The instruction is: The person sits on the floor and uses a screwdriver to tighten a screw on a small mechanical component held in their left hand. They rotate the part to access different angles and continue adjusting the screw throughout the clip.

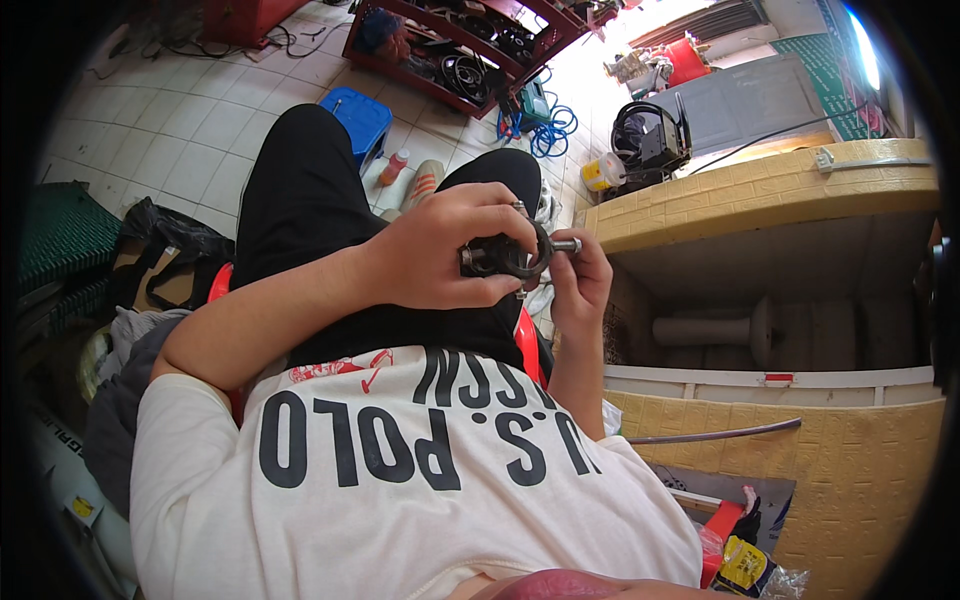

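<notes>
Above my lap I hold a dark metal clamp-like part [530,264] with a round ring and short studs sticking out of it. My left hand [440,250] is closed round its body, thumb below and fingers above. On the ring's right side a silver bolt [567,245] points outward. My right hand [583,282] pinches this bolt between thumb and fingertips. Part of the clamp is hidden behind my left fingers.
Beyond my knees are a blue plastic stool [358,122], a bottle of reddish liquid [394,167] and a red metal rack [420,72]. Coiled blue hose [553,130] lies farther off. At the right runs a yellow brick-patterned ledge [720,202]; a black bag [165,250] lies left.
</notes>
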Tool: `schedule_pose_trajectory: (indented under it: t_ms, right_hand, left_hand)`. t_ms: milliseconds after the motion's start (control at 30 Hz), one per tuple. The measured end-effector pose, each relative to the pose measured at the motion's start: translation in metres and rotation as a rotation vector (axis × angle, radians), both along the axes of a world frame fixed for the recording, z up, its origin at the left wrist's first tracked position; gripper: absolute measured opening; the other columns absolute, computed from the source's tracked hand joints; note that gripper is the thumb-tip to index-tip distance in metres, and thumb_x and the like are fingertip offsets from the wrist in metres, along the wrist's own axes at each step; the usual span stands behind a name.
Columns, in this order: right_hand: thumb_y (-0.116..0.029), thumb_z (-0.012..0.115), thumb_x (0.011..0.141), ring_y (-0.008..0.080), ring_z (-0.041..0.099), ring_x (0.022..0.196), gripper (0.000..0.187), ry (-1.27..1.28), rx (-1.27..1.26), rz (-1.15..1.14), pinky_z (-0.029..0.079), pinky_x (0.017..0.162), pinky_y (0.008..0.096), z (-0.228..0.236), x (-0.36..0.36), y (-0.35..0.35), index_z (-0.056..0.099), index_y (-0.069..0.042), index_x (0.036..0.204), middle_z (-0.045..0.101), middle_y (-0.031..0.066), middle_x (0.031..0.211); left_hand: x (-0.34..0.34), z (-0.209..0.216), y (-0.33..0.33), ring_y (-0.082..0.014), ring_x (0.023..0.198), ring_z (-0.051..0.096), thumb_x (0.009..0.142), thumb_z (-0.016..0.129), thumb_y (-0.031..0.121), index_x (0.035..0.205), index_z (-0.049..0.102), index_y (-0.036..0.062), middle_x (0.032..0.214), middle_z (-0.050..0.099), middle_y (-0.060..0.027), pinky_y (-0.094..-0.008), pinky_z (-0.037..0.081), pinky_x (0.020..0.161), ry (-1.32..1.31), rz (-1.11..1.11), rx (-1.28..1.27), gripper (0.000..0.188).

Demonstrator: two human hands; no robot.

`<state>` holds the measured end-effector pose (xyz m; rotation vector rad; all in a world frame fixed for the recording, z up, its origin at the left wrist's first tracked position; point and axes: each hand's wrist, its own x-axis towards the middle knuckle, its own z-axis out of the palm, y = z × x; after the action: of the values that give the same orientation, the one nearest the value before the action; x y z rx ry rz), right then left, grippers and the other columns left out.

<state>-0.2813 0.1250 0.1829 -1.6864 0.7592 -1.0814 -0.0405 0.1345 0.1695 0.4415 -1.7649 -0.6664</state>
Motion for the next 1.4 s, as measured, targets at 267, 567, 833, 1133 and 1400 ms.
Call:
schedule_pose_trajectory:
  t_ms: [267,567,833,1133,1400]
  right_hand:
    - [-0.001,0.06,0.098,0.0043,0.06,0.071,0.009,0.118,-0.047,0.013,0.047,0.06,0.0194,-0.018,0.013,0.0,0.063,0.002,0.106,0.064,-0.0001,0.089]
    - [-0.001,0.059,0.098,0.0055,0.063,0.073,0.014,0.101,-0.001,0.025,0.051,0.061,0.0203,-0.018,0.011,0.001,0.06,0.003,0.111,0.068,0.0045,0.094]
    - [-0.001,0.059,0.098,0.0062,0.064,0.075,0.015,0.113,-0.003,0.022,0.054,0.062,0.0206,-0.018,0.011,0.001,0.059,0.003,0.113,0.068,0.0049,0.094]
    - [0.002,0.056,0.098,0.0061,0.064,0.078,0.02,0.084,0.061,0.044,0.055,0.062,0.021,-0.019,0.015,0.0,0.059,0.003,0.118,0.068,0.0044,0.096]
    - [0.003,0.052,0.099,0.0063,0.064,0.078,0.023,0.097,0.048,0.059,0.055,0.062,0.0213,-0.019,0.016,0.0,0.058,0.002,0.121,0.067,0.0046,0.096]
  left_hand:
    - [0.002,-0.003,-0.003,-0.0286,0.1,0.061,0.078,0.078,0.013,0.105,0.064,0.0048,0.106,0.06,-0.0142,-0.0366,0.049,0.088,0.033,-0.029,0.009,0.031]
    - [0.001,-0.004,-0.004,-0.0277,0.1,0.061,0.079,0.078,0.014,0.106,0.064,0.0038,0.107,0.06,-0.0142,-0.0357,0.048,0.088,0.06,-0.025,0.025,0.032]
    - [0.001,-0.004,-0.004,-0.0275,0.1,0.06,0.08,0.077,0.015,0.106,0.064,0.004,0.107,0.06,-0.0142,-0.0355,0.048,0.088,0.063,-0.023,0.03,0.031]
    - [0.0,-0.007,-0.006,-0.025,0.097,0.063,0.082,0.074,0.016,0.105,0.064,0.0039,0.101,0.063,-0.0095,-0.0351,0.049,0.087,0.094,0.016,0.05,0.028]
    - [0.001,-0.007,-0.006,-0.0231,0.096,0.063,0.081,0.074,0.015,0.105,0.063,0.0044,0.102,0.062,-0.0085,-0.0337,0.049,0.086,0.096,0.007,0.061,0.029]
